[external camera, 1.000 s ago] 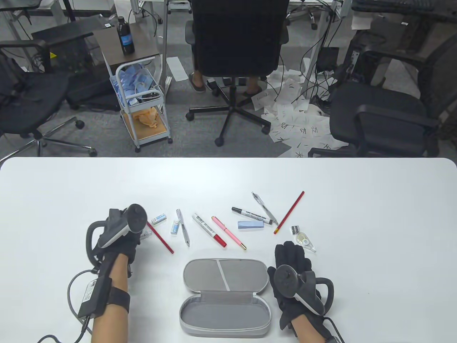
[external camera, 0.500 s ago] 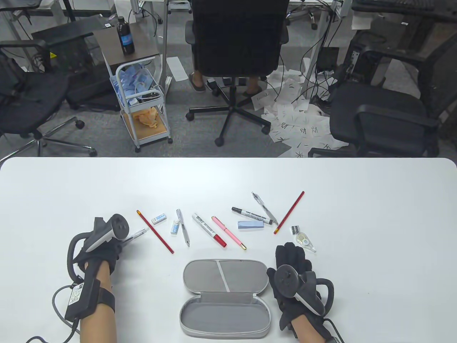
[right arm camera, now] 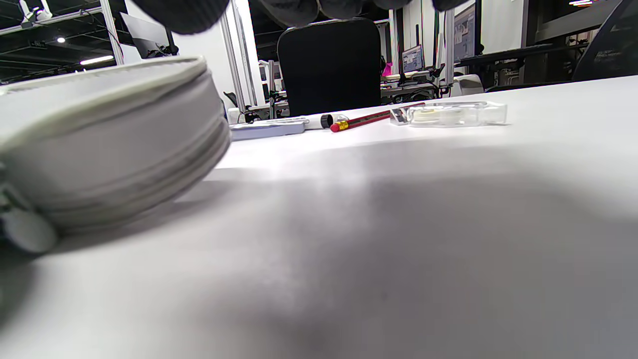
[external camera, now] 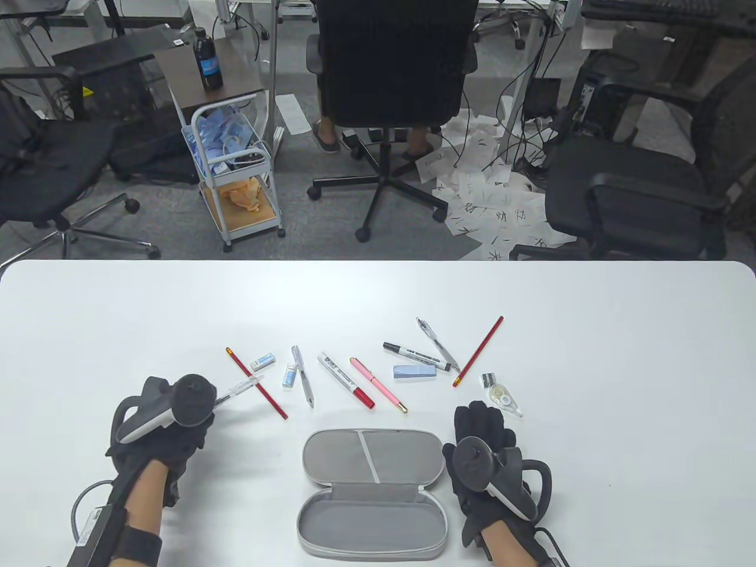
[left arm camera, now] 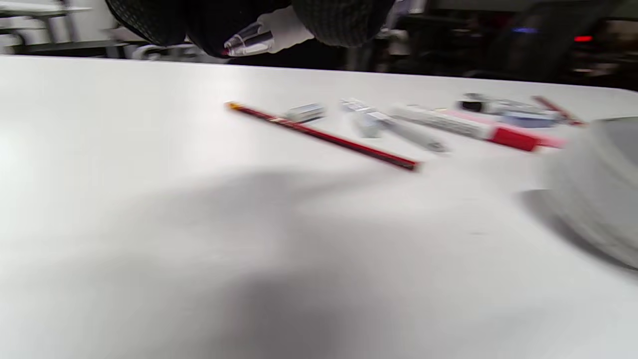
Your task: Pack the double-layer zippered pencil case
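Pencil case [external camera: 372,493], grey and zipped open, lies flat on the white counter [external camera: 620,354] near its front edge, both halves facing up, between the two gloved hands. The left hand [external camera: 162,422] is raised a little off the counter, its fingers [left arm camera: 344,17] curled round a clear pen [external camera: 239,391] whose tip points toward the row of stationery. That pen's far end sits over a red pencil [external camera: 257,383]; whether they touch I cannot tell. The right hand [external camera: 487,455] rests palm down just beside the case's right end, fingers relaxed and holding nothing. Beyond the case lie a red-capped marker [external camera: 345,380], a pink pen [external camera: 378,384] and a correction tape [external camera: 507,400].
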The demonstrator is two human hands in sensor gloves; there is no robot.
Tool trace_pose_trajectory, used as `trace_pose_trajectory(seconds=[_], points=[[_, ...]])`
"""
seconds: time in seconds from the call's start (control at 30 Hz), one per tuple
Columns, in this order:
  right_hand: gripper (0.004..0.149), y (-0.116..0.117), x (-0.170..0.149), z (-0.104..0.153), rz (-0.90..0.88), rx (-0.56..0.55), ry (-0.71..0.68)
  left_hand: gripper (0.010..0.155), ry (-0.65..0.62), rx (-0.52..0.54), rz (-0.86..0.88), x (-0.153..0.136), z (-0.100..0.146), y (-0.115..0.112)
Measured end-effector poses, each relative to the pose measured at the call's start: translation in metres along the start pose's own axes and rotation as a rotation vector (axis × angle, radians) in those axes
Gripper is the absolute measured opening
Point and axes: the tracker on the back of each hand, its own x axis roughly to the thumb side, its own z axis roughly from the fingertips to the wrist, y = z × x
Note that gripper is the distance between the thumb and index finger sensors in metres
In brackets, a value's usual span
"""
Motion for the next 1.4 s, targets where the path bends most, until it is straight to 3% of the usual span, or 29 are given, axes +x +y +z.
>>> trace_pose_trajectory(seconds=[0.1,0.23,0.33,0.43,0.57,0.67,0.77,0.9,1.0,1.17,1.4], points=[[0.066,-0.003,0.001,0.001,0.016,-0.031,0.009,0.051,-0.231,-0.016,-0.089,0.07,0.009,-0.007],[0.066,-0.004,0.0,0.0,-0.008,-0.032,0.004,0.05,-0.473,-0.054,-0.231,0.153,0.018,-0.041],[0.066,-0.003,0.001,0.0,-0.005,-0.027,0.0,0.051,-0.525,-0.129,-0.31,0.185,0.017,-0.062],[0.066,-0.003,0.001,0.0,-0.011,-0.024,-0.008,0.051,-0.514,-0.138,-0.402,0.194,0.016,-0.071],[0.067,-0.006,0.002,0.001,-0.016,-0.065,0.015,0.062,-0.506,-0.091,-0.279,0.178,0.014,-0.064],[0.068,-0.007,0.003,0.001,-0.014,-0.07,0.014,0.054,-0.347,0.062,-0.2,0.142,-0.001,-0.042],[0.068,-0.007,0.003,0.001,-0.016,-0.067,0.011,0.051,-0.123,0.143,-0.216,0.097,-0.028,-0.035],[0.068,-0.005,0.004,0.001,-0.022,-0.056,0.003,0.052,0.145,0.086,-0.11,0.041,-0.062,-0.037],[0.069,-0.004,0.005,0.001,-0.017,-0.042,-0.006,0.053,0.232,0.037,-0.126,0.027,-0.076,-0.038],[0.07,-0.003,0.005,0.0,-0.03,-0.029,-0.009,0.061,0.238,-0.043,-0.245,0.023,-0.092,-0.043],[0.071,-0.001,0.005,-0.001,-0.055,-0.011,-0.012,0.05,0.197,-0.064,-0.322,0.024,-0.091,-0.051]])
